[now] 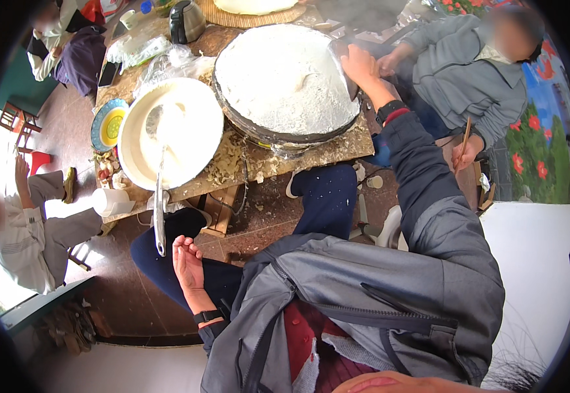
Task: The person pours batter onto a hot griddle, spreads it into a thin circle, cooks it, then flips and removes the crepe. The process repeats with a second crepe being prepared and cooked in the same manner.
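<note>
A round griddle is covered by a white layer of batter. My right hand is at its right rim, fingers closed on a grey flat scraper lying against the batter's edge. A cream-coloured bowl of pale batter stands left of the griddle, with a long metal ladle resting across its rim and hanging toward me. My left hand is low near my left leg, below the bowl, palm turned up with loosely bent fingers and nothing in it.
The cluttered wooden table also carries a patterned plate, kettle, plastic bags and a straw mat with flatbread. A person at right holds chopsticks. Others sit at left and upper left. A white cup is near the table edge.
</note>
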The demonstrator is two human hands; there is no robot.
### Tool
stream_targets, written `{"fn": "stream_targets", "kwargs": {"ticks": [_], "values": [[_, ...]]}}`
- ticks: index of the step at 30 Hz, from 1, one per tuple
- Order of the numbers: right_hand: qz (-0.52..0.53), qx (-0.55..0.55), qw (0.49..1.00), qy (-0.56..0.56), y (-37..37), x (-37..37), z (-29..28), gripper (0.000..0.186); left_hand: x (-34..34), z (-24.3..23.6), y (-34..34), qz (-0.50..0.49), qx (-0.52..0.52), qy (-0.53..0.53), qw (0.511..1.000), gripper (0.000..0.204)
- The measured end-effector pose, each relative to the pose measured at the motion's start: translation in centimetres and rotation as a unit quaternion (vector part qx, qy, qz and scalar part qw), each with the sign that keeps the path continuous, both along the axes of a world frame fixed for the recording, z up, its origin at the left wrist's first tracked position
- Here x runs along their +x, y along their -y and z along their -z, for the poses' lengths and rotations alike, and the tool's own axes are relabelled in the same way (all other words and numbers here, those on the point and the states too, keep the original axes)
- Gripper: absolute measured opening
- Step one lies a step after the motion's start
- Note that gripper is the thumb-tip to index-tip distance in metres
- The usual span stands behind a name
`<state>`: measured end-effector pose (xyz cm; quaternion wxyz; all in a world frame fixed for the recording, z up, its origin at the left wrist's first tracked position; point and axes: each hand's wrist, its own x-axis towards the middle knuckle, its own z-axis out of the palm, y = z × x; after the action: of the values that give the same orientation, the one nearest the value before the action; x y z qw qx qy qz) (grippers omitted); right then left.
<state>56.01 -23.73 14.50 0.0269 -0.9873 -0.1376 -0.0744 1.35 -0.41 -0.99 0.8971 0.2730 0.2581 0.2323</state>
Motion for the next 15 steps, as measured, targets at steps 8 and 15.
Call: {"fn": "stream_targets", "kwargs": {"ticks": [8,15], "values": [[-0.082,0.068,0.993,-0.044,-8.5,-8.2,0.6,0.022,0.5,0.1,-0.2,0.018,-0.001,0.008,1.000,0.029],[-0.249,0.172,0.947,-0.110,-22.9,-19.1,2.1,0.024,0.2,-0.1,-0.7,0.018,-0.007,0.021,1.000,0.027]]}}
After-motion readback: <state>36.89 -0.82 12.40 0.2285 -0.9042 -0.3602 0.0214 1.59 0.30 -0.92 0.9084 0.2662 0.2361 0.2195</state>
